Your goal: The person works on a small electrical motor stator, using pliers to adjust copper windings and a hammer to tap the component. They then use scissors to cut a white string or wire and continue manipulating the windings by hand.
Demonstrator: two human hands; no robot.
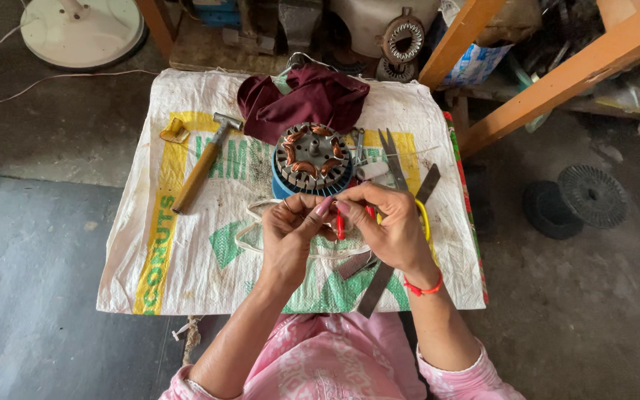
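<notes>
My left hand and my right hand meet just in front of a round motor stator with copper coils, which sits on a blue ring. Both hands pinch something small between their fingertips, too small to name. A loop of white cord or sleeving runs from under my left hand across the sack. Red-handled and yellow-handled tools lie under my right hand.
A white woven sack covers the low table. On it lie a wooden-handled hammer, a maroon cloth, scissors and a flat metal strip. Black wire spools sit on the floor at right, wooden legs behind.
</notes>
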